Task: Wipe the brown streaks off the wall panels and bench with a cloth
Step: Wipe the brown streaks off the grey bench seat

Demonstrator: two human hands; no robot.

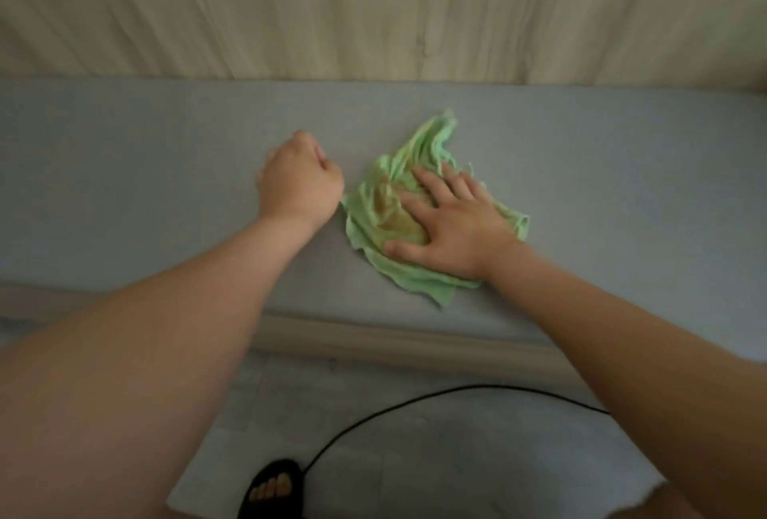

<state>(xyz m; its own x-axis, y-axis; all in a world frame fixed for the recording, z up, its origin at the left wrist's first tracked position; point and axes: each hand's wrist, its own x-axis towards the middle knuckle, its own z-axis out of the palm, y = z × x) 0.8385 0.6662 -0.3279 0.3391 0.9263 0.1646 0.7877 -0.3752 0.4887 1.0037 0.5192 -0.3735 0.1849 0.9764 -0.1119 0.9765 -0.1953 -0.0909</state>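
A crumpled green cloth [419,170] with a brown stain in its middle lies on the grey bench [166,186]. My right hand [452,219] presses flat on the cloth, fingers spread and straight. My left hand [299,178] rests on the bench just left of the cloth as a fist with curled fingers, holding nothing that I can see. Beige wood-grain wall panels [373,8] rise behind the bench; a faint darker vertical mark shows on them above the cloth.
The bench's beige front edge [394,340] runs across below my forearms. Below it lies a pale tiled floor with a black cable [415,398] curving across. My foot in a black sandal [272,489] stands at the bottom.
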